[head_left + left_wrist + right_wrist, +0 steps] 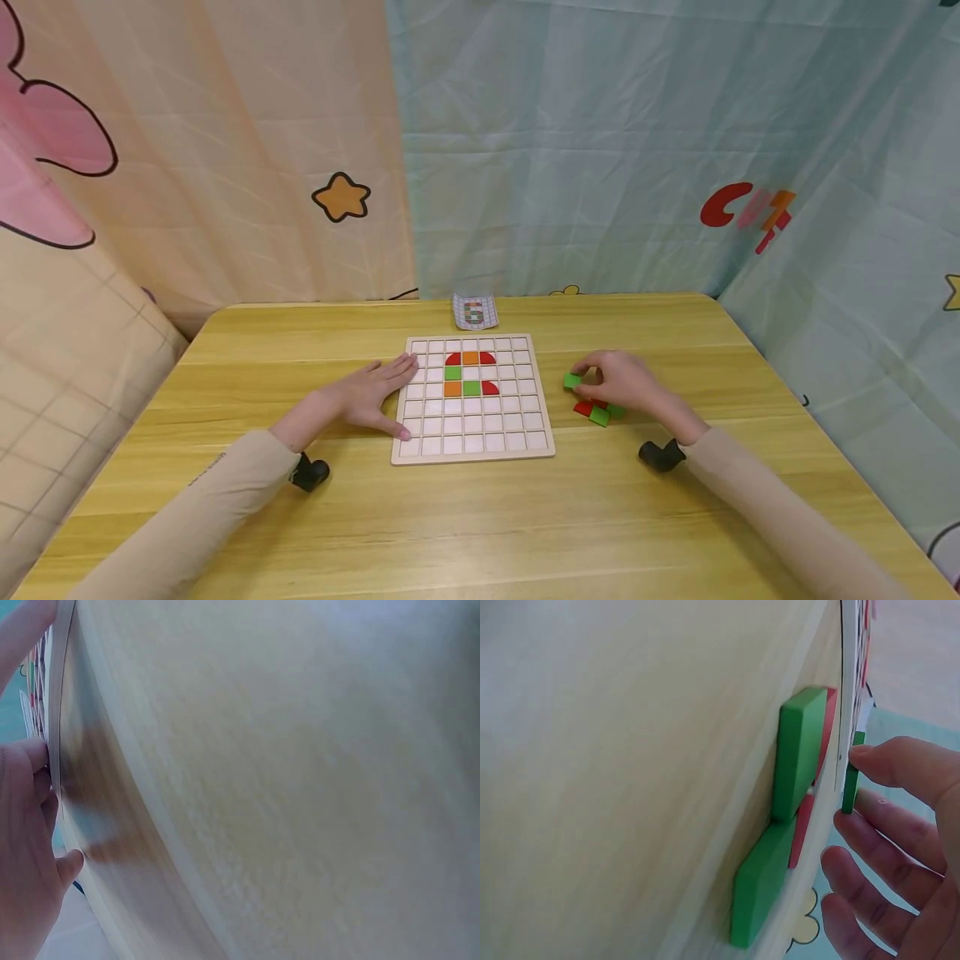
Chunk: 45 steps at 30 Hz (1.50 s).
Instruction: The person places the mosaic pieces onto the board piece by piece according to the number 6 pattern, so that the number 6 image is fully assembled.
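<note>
A pale grid board [472, 427] lies mid-table, with red quarter-round, orange and green square tiles forming a partial figure in its upper half. My left hand [371, 396] rests on the board's left edge, fingers spread and straight. Right of the board, my right hand [621, 382] pinches a green square tile [853, 780] between thumb and fingertips. Just below that hand lies a small pile on the table: green tiles [599, 417] and red tiles [582, 408]. In the right wrist view two green tiles [799, 757] stand out in front of the red ones.
Behind the board, near the table's back edge, lies a small printed card [475, 312] showing a coloured figure on a grid. The wooden table [480, 525] meets patterned cloth curtains [600, 167] at the back. Dark wrist cameras [660, 456] are worn at both wrists.
</note>
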Available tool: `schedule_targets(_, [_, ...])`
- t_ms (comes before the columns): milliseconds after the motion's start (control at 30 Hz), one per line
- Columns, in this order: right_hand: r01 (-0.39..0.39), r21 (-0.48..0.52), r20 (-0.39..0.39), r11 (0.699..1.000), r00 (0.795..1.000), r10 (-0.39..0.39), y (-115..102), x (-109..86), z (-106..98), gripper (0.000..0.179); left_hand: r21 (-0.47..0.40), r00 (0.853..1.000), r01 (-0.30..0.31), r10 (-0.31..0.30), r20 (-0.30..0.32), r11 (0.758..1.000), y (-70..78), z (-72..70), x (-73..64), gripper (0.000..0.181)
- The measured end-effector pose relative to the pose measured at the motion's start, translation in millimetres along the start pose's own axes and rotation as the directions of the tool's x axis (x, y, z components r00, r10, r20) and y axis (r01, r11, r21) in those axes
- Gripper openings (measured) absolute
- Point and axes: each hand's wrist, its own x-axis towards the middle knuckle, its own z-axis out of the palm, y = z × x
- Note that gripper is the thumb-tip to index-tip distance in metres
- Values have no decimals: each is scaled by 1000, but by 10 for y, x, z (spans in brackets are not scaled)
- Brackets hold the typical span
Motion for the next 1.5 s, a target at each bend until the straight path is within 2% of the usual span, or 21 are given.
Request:
schedule_targets(233, [37, 1, -19, 999, 999, -36, -132, 73, 68, 27, -5, 1000, -5, 5, -8, 1000, -19, 27, 0, 116])
schedule_targets(733, [89, 36, -10, 995, 996, -88, -441, 284, 207, 28, -1, 1000, -5, 5, -9, 1000, -12, 11, -3, 116])
schedule_targets(1100, [194, 33, 6, 981, 981, -194, -602, 369, 302, 25, 7, 1000, -3, 3, 4, 1000, -9, 6, -2, 116])
schedule_targets(1500, [210, 76, 71, 975, 974, -215, -794, 435, 354, 23, 5, 1000, 3, -3, 7, 1000, -25, 17, 9, 117])
